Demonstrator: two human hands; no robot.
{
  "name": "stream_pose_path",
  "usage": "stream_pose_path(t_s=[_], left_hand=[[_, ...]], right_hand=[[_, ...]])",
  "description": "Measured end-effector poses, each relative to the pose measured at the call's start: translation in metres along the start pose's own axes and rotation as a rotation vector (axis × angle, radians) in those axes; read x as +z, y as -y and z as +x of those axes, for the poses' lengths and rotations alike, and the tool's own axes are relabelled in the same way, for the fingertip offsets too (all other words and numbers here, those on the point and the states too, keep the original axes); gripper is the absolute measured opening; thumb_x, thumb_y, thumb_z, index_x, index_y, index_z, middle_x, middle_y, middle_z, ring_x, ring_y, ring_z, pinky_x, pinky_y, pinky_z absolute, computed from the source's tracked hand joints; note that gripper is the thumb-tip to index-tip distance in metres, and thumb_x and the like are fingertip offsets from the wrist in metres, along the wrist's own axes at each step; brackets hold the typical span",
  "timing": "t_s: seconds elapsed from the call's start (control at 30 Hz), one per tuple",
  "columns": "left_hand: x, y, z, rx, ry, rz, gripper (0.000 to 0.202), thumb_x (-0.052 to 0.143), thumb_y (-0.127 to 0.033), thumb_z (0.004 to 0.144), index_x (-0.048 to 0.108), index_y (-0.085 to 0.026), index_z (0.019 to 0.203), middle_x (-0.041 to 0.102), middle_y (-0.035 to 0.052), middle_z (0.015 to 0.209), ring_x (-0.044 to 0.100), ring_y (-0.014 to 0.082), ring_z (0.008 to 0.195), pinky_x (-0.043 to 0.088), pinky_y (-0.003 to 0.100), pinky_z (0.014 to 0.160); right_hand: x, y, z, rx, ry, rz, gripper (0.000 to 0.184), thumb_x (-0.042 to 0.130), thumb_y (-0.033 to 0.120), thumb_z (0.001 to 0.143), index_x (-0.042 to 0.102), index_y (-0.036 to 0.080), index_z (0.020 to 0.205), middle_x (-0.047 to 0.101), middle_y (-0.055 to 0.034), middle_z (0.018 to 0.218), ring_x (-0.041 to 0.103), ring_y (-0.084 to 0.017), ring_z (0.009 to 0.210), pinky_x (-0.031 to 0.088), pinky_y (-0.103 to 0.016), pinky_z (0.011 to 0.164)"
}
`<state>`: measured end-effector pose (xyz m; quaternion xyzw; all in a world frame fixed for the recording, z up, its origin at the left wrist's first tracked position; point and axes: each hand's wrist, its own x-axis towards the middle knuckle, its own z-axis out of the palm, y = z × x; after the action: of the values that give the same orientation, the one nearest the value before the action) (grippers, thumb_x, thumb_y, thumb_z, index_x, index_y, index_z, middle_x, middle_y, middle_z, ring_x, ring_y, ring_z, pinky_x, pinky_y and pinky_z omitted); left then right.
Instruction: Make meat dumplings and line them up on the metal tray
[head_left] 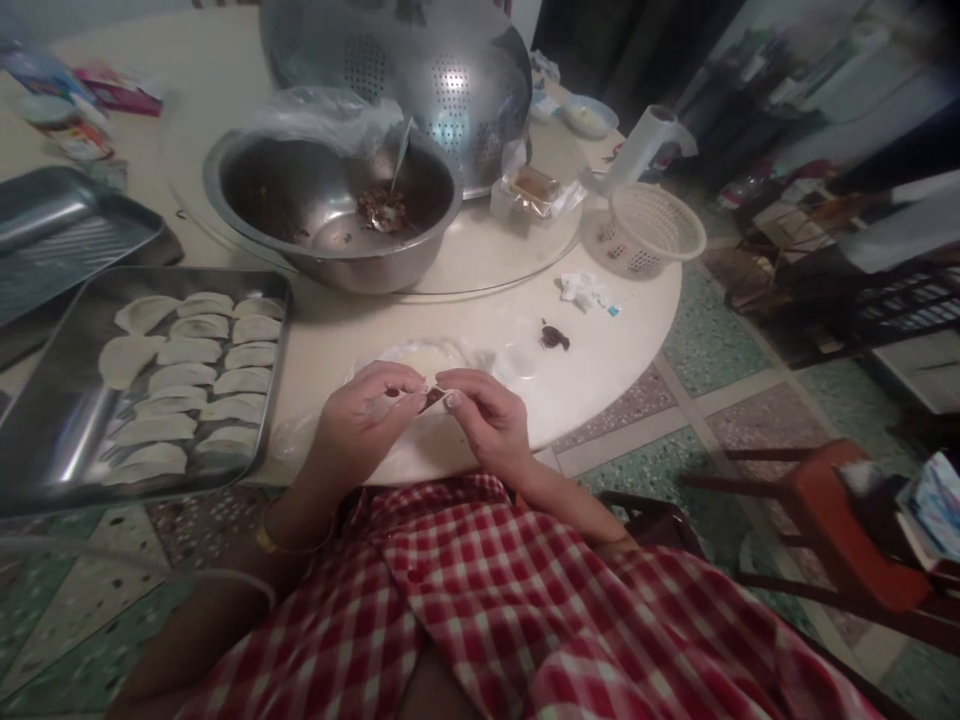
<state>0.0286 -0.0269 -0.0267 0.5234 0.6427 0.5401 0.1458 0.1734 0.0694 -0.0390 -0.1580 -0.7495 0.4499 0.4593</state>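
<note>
Between my two hands, just above the table's near edge, is a dumpling (433, 397) with pale dough and dark filling showing. My left hand (367, 415) pinches its left side and my right hand (491, 415) pinches its right side; the fingers cover most of it. To the left, a metal tray (274, 400) holds rows of folded dumplings (180, 375). Beyond my hands stands a large steel bowl (337, 265), with some dark minced filling (375, 205) and a spoon (402, 155) in it.
A large perforated metal colander (480, 90) stands behind the bowl. At right are a plastic basket (652, 230), a clear food box (536, 190), crumpled tissue (581, 290) and a small dark object (553, 336). Another metal tray (67, 235) sits far left. A chair (840, 520) stands on the right.
</note>
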Motion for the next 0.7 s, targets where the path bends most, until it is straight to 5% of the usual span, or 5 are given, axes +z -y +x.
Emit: stream_pose_path(t_s=[0.37, 0.7], left_hand=[[-0.011, -0.01, 0.008, 0.216, 0.114, 0.144, 0.005, 0.063, -0.025, 0.086, 0.068, -0.025, 0.084, 0.068, 0.0025, 0.09, 0.062, 0.0191, 0.089, 0.051, 0.037, 0.083], [-0.012, -0.006, 0.014, 0.144, 0.12, 0.044, 0.006, 0.062, -0.025, 0.085, 0.065, -0.024, 0.08, 0.068, 0.0019, 0.084, 0.063, 0.0178, 0.082, 0.052, 0.036, 0.081]], right_hand=[[0.004, 0.003, 0.005, -0.029, 0.033, -0.026, 0.015, 0.056, 0.025, 0.094, 0.071, 0.022, 0.094, 0.077, -0.0051, 0.095, 0.071, -0.015, 0.095, 0.059, -0.032, 0.085], [0.004, 0.006, 0.004, -0.065, 0.03, -0.038, 0.014, 0.056, 0.026, 0.094, 0.069, 0.022, 0.098, 0.076, -0.0047, 0.092, 0.071, -0.015, 0.091, 0.06, -0.032, 0.082]])
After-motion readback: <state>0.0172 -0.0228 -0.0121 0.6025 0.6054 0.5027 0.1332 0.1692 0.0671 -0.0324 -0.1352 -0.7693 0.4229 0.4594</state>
